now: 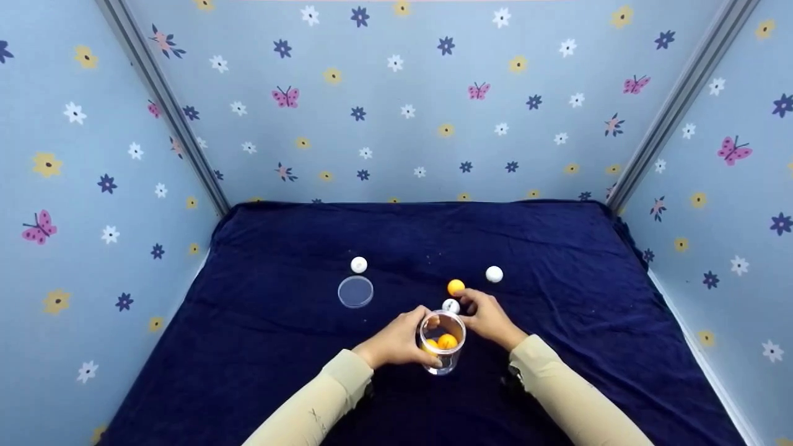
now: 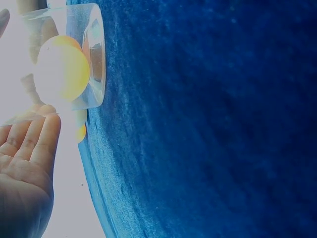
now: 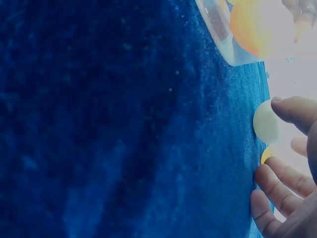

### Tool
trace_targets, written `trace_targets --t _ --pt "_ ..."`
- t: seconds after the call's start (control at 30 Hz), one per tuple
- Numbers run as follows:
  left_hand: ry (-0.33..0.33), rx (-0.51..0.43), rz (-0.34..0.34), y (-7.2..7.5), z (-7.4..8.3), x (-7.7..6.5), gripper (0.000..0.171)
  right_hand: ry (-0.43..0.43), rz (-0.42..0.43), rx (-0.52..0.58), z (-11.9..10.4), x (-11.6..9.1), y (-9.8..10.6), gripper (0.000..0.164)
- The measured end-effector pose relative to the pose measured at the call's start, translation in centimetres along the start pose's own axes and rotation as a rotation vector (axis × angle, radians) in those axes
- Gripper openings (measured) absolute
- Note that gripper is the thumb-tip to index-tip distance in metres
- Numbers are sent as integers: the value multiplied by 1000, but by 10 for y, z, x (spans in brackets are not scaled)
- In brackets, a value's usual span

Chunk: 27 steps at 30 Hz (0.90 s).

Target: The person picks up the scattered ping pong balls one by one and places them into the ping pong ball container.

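Observation:
My left hand (image 1: pixel 399 339) grips a clear cylindrical jar (image 1: pixel 442 365), tilted with its round mouth uppermost in the head view. Orange ping-pong balls (image 1: pixel 447 341) lie inside it; the left wrist view shows them through the clear wall (image 2: pixel 96 74). Just right of the jar, my right hand (image 1: pixel 489 317) is spread around a white ping-pong ball (image 1: pixel 451 306) with a dark mark. Its thumb is by that ball in the right wrist view, and its other fingers (image 3: pixel 277 186) are apart from the thumb. Another orange ball (image 1: pixel 456 287) lies beside the index fingertip.
A clear round lid (image 1: pixel 355 292) lies flat on the dark blue cloth (image 1: pixel 279 347), left of the jar. One white ball (image 1: pixel 359 264) is behind the lid, and another white ball (image 1: pixel 494 274) is farther right. Flower-patterned walls (image 1: pixel 396 99) enclose the back and sides.

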<state>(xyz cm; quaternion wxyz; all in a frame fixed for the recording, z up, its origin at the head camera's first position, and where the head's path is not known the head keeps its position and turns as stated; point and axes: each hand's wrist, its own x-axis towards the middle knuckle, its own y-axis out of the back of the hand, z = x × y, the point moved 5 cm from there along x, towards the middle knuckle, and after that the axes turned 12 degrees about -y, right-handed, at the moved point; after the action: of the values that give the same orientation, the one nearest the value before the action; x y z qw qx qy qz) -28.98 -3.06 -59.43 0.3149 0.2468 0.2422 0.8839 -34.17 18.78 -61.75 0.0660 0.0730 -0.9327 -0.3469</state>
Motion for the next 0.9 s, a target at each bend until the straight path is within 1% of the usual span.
trace_targets --t 0.17,0.4,0.67,0.9 --pt "-3 -16 -3 0 -1 0 77 5 -2 -7 1 2 -2 49" --pt "-18 -29 -1 -1 -1 1 78 28 4 -61 -1 3 -3 50" --pt "-11 -34 4 -1 -1 0 77 17 -4 -107 -3 5 -5 51" --pt "-3 -42 7 -1 -1 0 77 -6 -21 -139 -3 6 -5 47"
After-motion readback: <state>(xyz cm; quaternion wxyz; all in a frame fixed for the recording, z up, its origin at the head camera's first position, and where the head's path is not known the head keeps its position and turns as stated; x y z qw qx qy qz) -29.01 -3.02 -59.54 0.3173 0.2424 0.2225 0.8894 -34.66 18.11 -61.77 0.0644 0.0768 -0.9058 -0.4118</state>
